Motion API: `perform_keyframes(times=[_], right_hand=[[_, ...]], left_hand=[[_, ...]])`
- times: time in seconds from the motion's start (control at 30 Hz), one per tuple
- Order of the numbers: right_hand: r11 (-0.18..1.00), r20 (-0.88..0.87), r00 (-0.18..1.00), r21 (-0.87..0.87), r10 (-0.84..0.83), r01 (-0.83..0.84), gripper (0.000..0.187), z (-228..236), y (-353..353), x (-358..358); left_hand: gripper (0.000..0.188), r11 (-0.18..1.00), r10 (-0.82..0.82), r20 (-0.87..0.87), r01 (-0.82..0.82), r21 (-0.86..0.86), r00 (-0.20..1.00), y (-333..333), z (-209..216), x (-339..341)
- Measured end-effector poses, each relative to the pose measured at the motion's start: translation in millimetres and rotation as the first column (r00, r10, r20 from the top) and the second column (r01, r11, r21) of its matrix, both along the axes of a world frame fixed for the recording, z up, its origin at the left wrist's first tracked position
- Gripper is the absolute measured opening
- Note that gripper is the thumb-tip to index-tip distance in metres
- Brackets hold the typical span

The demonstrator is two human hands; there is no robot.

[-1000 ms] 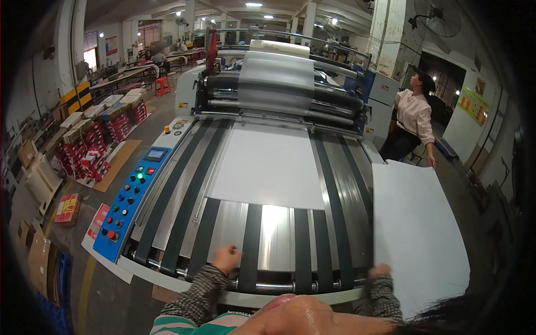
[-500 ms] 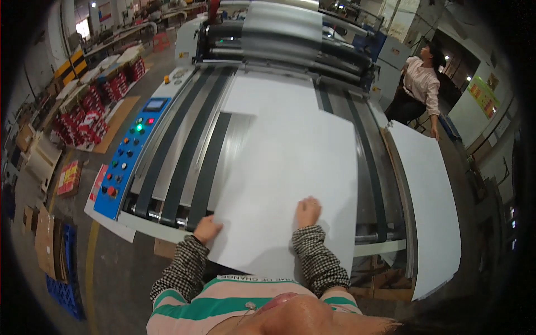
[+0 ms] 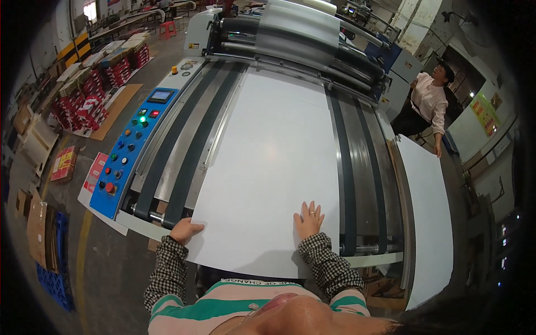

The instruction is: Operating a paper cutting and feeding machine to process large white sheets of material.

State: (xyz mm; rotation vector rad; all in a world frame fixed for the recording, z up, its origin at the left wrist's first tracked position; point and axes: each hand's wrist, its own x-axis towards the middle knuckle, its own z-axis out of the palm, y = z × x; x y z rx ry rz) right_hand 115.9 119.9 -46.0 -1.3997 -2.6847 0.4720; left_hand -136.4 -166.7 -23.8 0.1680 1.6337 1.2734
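A large white sheet (image 3: 268,162) lies along the dark feed belts of a machine, its far end reaching the rollers. At its near left edge my left hand (image 3: 185,229) grips the border, thumb on top and the other fingers partly hidden. My right hand (image 3: 309,221) rests flat on the sheet's near right part, fingers spread, a ring on one finger. The sheet's near edge hangs close to my body. Black-and-white checked sleeves cover both my forearms.
Left of the belts (image 3: 186,184) runs a blue control panel (image 3: 127,148) with buttons and a lit screen. Rollers (image 3: 301,42) cross the far end. To the right stands a stack of white sheets (image 3: 430,223), with another person (image 3: 429,103) touching its far corner. Red-and-white bundles (image 3: 92,109) sit far left.
The sheet has shifted left and straightened along the belts, covering the step seen earlier between two sheet edges. My left hand moved left; my right hand's fingers have spread out.
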Motion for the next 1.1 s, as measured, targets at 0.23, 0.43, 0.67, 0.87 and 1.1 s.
perform_keyframes(times=[0.23, 0.43, 0.67, 0.87, 1.1], right_hand=[[1.000, 0.088, 0.996, -0.001, 0.016, -0.016, 0.058, -1, 65, -63], [0.998, -0.094, 0.994, 0.019, 0.059, -0.057, 0.055, 0, 131, -95], [0.676, -0.327, 0.901, 0.735, 0.286, 0.052, 0.011, 26, 193, 64], [0.109, 0.037, 0.112, 0.659, -0.993, 0.744, 0.052, 67, 170, 355], [0.592, -0.082, 0.658, 0.365, -0.748, 0.719, 0.020, 0, 141, 267]], left_hand=[[0.026, 0.990, -0.025, -0.375, -0.030, -0.138, 0.927, 42, 13, -57], [0.050, 0.977, -0.144, -0.972, 0.182, -0.110, 0.183, 139, 4, 2], [0.061, 0.946, -0.312, -0.950, 0.096, -0.309, 0.020, 206, -13, 19], [0.053, 0.952, -0.293, -0.942, -0.035, -0.303, 0.163, 233, -18, 20], [0.038, 0.854, -0.210, -0.912, 0.520, 0.004, 0.351, 212, -8, 124]])
